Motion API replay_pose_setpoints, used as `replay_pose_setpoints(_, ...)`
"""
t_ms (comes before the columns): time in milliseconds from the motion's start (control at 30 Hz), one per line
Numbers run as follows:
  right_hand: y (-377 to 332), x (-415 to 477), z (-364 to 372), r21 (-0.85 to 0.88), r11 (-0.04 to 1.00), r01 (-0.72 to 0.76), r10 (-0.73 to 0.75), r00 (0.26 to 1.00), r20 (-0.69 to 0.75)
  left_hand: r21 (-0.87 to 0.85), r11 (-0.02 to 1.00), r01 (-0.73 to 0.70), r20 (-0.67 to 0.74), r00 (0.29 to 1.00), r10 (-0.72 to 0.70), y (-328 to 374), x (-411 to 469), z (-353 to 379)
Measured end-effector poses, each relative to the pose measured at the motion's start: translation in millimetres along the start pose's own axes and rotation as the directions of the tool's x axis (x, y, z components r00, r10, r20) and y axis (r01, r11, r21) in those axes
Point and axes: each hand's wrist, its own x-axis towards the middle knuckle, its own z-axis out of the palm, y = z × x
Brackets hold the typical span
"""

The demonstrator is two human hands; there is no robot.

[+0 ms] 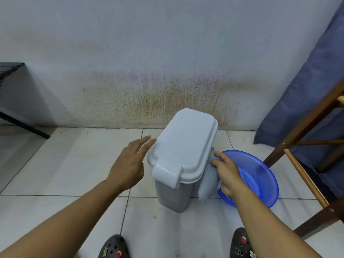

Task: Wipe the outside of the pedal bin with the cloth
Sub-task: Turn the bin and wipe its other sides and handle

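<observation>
The pedal bin [173, 194] stands on the tiled floor [74, 164] near the wall [130, 53]. It has a narrow grey body speckled with dirt and a shut pale lid [186, 144] with 1 tab overhanging the near end. The pale grey cloth [205, 185] lies folded against its right side, just beneath the lid's rim.

At the centre of the frame, a grey pedal bin [173, 194] with a closed white lid [183, 146] stands on the tiled floor [74, 164]. Your right hand [228, 174] holds a pale cloth [206, 183] against its right side. Your left hand [128, 164], fingers [145, 142] straight, reaches the lid's left edge. A blue basin [260, 174] sits right of centre.
</observation>
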Motion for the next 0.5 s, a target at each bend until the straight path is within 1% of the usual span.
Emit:
replay_pose_setpoints(33, -2.7, -1.4, 0.4, 0.014, 1.0, -0.003, 0.003, 1.0, 0.009, 0.077, 0.996, -0.04, 0.065, 0.997, 0.036, -3.1, 2.8, 3.0)
replay_pose_setpoints(67, -4.7, -1.8, 0.6, 0.018, 1.0, -0.007, 0.006, 1.0, 0.02, 0.114, 0.991, -0.074, 0.124, 0.991, 0.06, -4.2, 5.5, 5.1)
replay_pose_setpoints(100, -6.3, -1.7, 1.8, 0.022, 1.0, -0.01, 0.01, 1.0, 0.024, 0.112, 0.99, -0.08, 0.146, 0.987, 0.063, -4.1, 8.2, 6.5)
replay_pose_setpoints(167, -8.2, 0.0, 4.5, 0.021, 1.0, -0.017, 0.017, 1.0, 0.023, 0.08, 0.994, -0.078, 0.126, 0.99, 0.068, -1.5, 15.3, 8.6)
replay_pose_setpoints(200, -8.7, 1.4, 5.5, 0.022, 1.0, -0.021, 0.021, 1.0, 0.019, 0.091, 0.991, -0.101, 0.115, 0.989, 0.09, 0.7, 18.6, 9.2)
replay_pose_setpoints(300, -10.2, 5.7, 7.9, 0.038, 0.998, -0.041, 0.041, 0.999, 0.003, 0.156, 0.954, -0.255, 0.117, 0.964, 0.238, 3.6, 25.2, 9.1)
replay_pose_setpoints(400, -15.6, 11.3, 6.1, 0.106, 0.992, -0.067, 0.068, 0.998, 0.003, 0.134, 0.918, -0.373, 0.125, 0.925, 0.358, 9.7, 23.2, 11.4)
replay_pose_setpoints(433, -18.3, 13.7, 4.4, 0.142, 0.987, -0.073, 0.073, 0.997, 0.004, 0.115, 0.916, -0.384, 0.131, 0.92, 0.37, 13.9, 23.0, 11.6)
replay_pose_setpoints(500, -24.3, 18.9, 0.8, 0.208, 0.976, -0.067, 0.064, 0.998, 0.023, 0.071, 0.931, -0.357, 0.126, 0.929, 0.347, 24.0, 26.6, 8.3)
